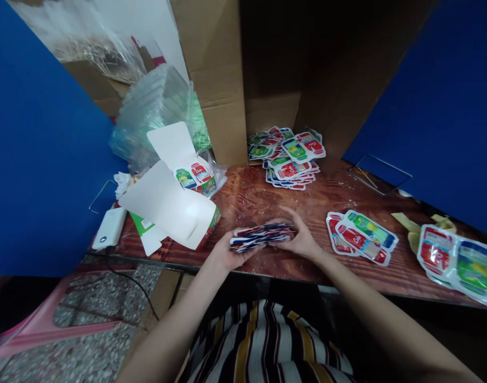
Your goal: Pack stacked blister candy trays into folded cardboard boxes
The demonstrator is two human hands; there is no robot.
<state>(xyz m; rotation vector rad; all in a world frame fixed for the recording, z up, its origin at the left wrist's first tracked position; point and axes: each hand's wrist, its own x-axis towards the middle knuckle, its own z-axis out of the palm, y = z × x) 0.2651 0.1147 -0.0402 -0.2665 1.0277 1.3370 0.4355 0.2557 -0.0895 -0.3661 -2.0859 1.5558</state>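
a stack of printed packets [263, 236] is held over the worktop [243, 197], its left end gripped by the left hand [229, 255]. the right hand [301, 239] is set against its other end with the fingers spread; whether that end is gripped as well cannot be told for sure. the left hand is crowded on its outer side by an open white carton [159, 199], with a white device [109, 229] farther left. beyond both hands, a packet heap [293, 167] is piled at the mouth of a cardboard box [223, 96]. loose packets [363, 236] are laid to the right hand's right, and glossy packs [459, 260] farther out. bare wood is left between the hands and the heap; the worktop's front edge is found just nearer than the hands.
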